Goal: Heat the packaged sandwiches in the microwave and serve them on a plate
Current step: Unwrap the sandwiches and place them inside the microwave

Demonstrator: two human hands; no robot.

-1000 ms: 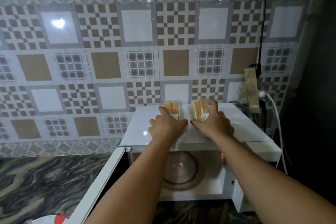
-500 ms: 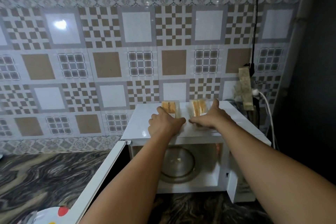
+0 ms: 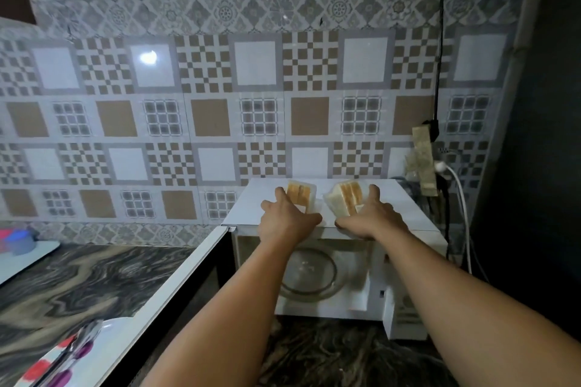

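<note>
Two packaged sandwiches (image 3: 301, 195) (image 3: 345, 198) side by side atop microwave (image 3: 402, 214), frame centre-right; door (image 3: 176, 292) open leftward; plate (image 3: 103, 333) lower left on surface (image 3: 78, 276).

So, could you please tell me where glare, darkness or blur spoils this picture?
Head view: a bright lamp reflection glares on a wall tile; the right edge by the cable falls into deep shadow; the plate at bottom left is smeared by blur; both sandwiches stay fairly sharp.

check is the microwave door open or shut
Open: the microwave door swings out to the left, and the glass turntable shows inside the bare cavity.
</note>
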